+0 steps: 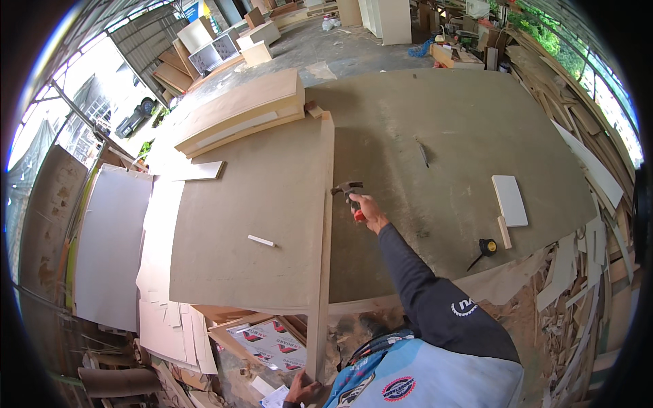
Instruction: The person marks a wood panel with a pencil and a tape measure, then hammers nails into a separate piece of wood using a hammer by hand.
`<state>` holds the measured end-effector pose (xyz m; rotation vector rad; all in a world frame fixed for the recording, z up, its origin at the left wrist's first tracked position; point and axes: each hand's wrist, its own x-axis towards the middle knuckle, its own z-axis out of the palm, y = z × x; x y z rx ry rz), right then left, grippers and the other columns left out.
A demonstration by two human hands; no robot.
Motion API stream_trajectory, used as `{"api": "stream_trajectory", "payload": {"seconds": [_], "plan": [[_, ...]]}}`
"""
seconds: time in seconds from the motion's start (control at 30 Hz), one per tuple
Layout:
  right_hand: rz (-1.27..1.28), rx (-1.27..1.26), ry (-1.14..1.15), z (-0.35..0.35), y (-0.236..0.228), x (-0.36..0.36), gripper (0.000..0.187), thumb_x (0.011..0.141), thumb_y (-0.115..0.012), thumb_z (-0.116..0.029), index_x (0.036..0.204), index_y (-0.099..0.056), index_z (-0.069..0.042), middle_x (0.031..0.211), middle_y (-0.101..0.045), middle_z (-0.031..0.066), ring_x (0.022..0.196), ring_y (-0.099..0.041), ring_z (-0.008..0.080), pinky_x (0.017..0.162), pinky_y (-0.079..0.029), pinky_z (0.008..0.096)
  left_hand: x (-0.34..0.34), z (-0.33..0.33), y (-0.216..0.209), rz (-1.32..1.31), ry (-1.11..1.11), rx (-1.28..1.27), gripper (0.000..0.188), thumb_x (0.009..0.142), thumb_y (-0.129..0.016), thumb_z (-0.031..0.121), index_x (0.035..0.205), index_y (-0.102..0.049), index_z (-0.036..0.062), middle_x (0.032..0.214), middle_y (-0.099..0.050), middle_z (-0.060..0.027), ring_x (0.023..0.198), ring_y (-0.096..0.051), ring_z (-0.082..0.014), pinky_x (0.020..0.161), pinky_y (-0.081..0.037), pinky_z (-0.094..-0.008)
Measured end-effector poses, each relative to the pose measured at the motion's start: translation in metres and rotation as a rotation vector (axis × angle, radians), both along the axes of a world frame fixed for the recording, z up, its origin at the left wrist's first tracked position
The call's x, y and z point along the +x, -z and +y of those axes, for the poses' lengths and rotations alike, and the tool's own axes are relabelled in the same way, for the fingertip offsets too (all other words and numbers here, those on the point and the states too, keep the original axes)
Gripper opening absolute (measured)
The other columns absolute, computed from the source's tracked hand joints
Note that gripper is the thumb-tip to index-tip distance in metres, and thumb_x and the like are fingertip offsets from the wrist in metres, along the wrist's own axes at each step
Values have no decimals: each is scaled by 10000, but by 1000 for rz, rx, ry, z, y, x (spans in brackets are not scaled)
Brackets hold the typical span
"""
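My right hand (371, 212), arm stretched forward, is closed round the handle of a claw hammer (348, 187). The dark hammer head is beside the long wooden board (317, 272); whether they touch I cannot tell. This narrow board runs from far to near across the large worktable (245, 211), and its near end overhangs the front edge. Down at the bottom of the view, my left hand (302, 390) grips that near end, its fingers partly hidden. A small wood block (313, 109) sits by the board's far end, next to a long box-like wooden panel piece (245, 109).
On the table lie a thin white strip (262, 241), a white panel offcut (510, 200), a small wood stick (504, 232) and a tape measure (487, 247). Scrap boards (578, 265) pile up at the right. White panels (112, 245) lean at the left.
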<state>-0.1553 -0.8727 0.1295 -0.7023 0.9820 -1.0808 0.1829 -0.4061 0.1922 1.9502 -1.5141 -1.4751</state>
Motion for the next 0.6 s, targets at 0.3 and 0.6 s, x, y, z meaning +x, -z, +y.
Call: {"api": "stream_trajectory", "payload": {"seconds": [0.3, 0.6], "plan": [[59, 6, 8, 125, 1, -99, 287, 944, -593, -321, 974, -616, -36, 673, -593, 30, 546, -539, 84, 512, -431, 231, -72, -129, 29, 307, 38, -264, 853, 567, -660, -11, 1390, -437, -14, 1360, -482, -148, 1310, -419, -292, 1106, -313, -345], [249, -21, 202, 229, -32, -304, 350, 942, -609, -348, 1059, -632, -19, 681, -576, 5, 569, -539, 77, 517, -426, 231, -232, -216, 81, -344, -13, -484, 986, 674, -691, 70, 1532, -206, 65, 1514, -212, -305, 1407, -188, -471, 1150, -158, -538]]}}
